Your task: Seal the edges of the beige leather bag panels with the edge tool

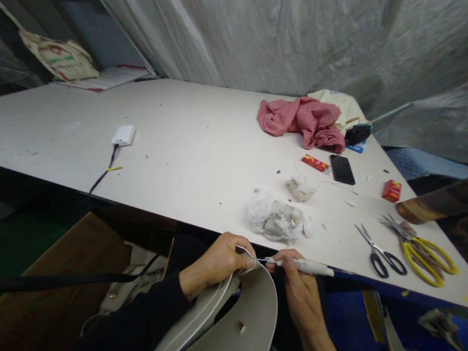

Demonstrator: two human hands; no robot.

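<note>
My left hand (228, 258) pinches the edge of a beige, leather-like bag piece (258, 302) with pale raw edges, below the table's front edge. The piece curves open, and a small metal fitting (240, 327) shows on it. My right hand (298, 287) is closed around an awl-like tool (310, 266) with a white-wrapped handle. Its thin metal shaft points left and meets the edge beside my left fingertips; the very tip is hidden there. Just beyond my hands, on the table, lies a crumpled clear plastic bag (281, 220) around a greyish, stained lump.
On the white table (190, 141), scissors (378, 253) and yellow-handled pliers (420, 248) lie at right. Farther back are a phone (342, 169), a red packet (315, 163), a red box (392, 190) and a pink cloth (300, 119). A white device (123, 135) with a cable sits left. A cardboard box (73, 273) stands below.
</note>
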